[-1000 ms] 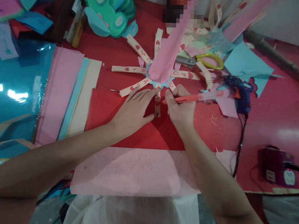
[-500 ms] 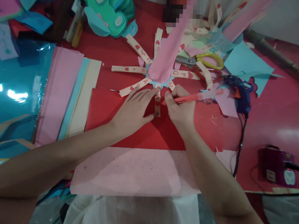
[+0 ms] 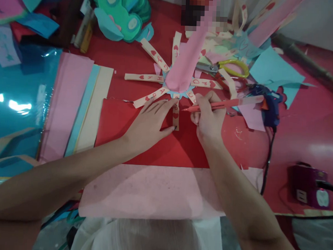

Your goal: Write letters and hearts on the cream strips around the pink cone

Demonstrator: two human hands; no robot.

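Note:
My left hand (image 3: 151, 121) lies flat with its fingers spread, thumb and forefinger touching a cream paper strip (image 3: 175, 120) marked with a red heart and letters. Between the fingers of my right hand (image 3: 210, 115) is a red marker (image 3: 224, 104), its tip just right of that strip and apart from it. Several such lettered strips, like the one at the left (image 3: 143, 77), fan out from a small blue paper disc (image 3: 173, 93). A pink paper cone (image 3: 182, 69) rises from the disc's middle.
Yellow-handled scissors (image 3: 234, 67) and a blue glue gun (image 3: 273, 107) with a cord lie to the right. A purple power box (image 3: 309, 184) stands at the table's right edge. Coloured paper sheets (image 3: 66, 103) are stacked at left; green paper cutouts (image 3: 129, 21) lie behind.
My right hand has drawn back to the right, taking the marker's tip off the strip. The marker now shows more of its length. My left hand has barely shifted.

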